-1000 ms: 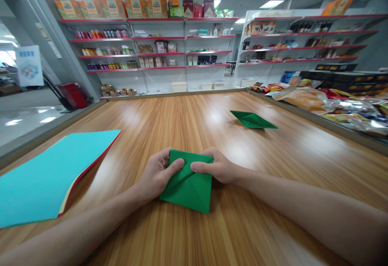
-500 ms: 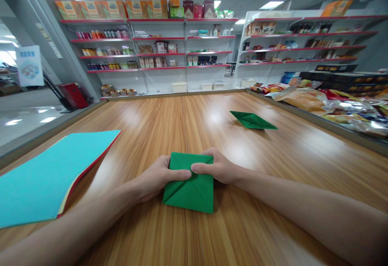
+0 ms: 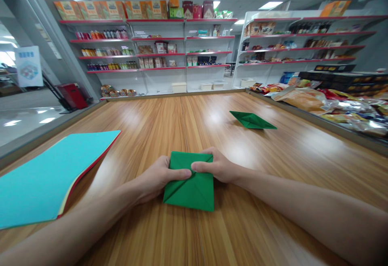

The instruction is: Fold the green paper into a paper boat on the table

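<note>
Left hand (image 3: 157, 177) has brought its thumb nearer and rightward, just beside the thumb of the right hand (image 3: 222, 167), so pressure now appears centred on the green paper (image 3: 194, 193), gripped by both hands' fingers over the near middle of the table (image 3: 145, 124).

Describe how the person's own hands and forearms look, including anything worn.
The left hand and right hand are ungloved. The left forearm and right forearm are bare, with no sleeve, watch, bracelet or clear marking in view. Rings cannot be ruled out, since part of each hand is hidden.
</note>
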Demonstrator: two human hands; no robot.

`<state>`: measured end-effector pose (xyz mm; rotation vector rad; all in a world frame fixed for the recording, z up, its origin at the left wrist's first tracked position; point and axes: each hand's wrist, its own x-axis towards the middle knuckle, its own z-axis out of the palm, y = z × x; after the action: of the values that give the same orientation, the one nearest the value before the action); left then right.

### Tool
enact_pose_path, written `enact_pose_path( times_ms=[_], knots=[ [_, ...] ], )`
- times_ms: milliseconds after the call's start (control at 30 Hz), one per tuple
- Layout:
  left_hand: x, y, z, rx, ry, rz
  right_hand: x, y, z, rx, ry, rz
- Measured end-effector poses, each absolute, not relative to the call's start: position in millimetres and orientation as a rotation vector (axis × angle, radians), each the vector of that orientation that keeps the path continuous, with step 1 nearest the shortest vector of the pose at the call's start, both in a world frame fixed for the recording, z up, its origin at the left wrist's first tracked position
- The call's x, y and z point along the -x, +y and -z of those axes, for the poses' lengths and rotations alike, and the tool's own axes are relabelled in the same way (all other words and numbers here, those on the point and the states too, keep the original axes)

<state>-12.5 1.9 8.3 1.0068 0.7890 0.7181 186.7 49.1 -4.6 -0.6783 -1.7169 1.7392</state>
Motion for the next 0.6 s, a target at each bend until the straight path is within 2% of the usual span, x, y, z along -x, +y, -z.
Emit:
enact_pose_path(
  times_ms=[600],
  knots=[
    [19.4,7.5,-7.1,-1.072,0.752,-0.701,-188.0,56.5,4.9,0.756,-1.657,-1.655]
  ],
)
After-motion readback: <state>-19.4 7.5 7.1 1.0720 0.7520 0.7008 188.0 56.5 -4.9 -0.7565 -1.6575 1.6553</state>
